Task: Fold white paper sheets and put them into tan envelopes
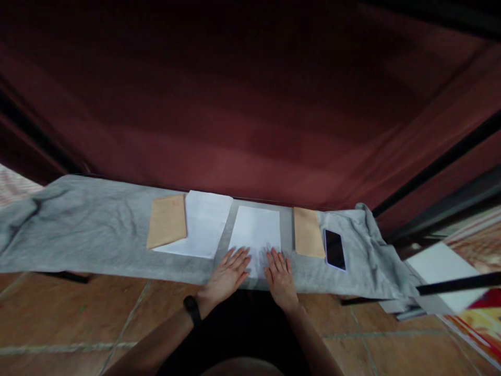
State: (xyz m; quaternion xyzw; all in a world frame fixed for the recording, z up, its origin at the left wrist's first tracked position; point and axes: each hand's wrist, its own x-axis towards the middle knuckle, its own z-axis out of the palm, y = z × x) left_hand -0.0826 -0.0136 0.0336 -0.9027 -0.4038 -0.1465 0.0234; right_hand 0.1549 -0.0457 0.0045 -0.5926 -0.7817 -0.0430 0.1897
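A white sheet of paper (pixel 256 227) lies in front of me on a grey cloth. My left hand (pixel 230 271) rests flat on its lower left edge, fingers stretched out. On the lower right edge lies my right hand (pixel 278 274), its fingers also extended and slightly spread. Neither hand grips anything. To the left, a brown envelope (pixel 167 222) partly covers more white paper (pixel 207 222). Another brown envelope (pixel 308 232) sits to the right of the sheet, with a dark-screened phone (pixel 335 249) beside it.
The grey cloth (pixel 97 219) covers a long narrow surface, bunched at both ends. A dark red fabric wall (pixel 235 130) rises behind it. Black bars (pixel 442 167) slant at the right. White boards (pixel 442 269) stand low at the right, above the tiled floor (pixel 97 313).
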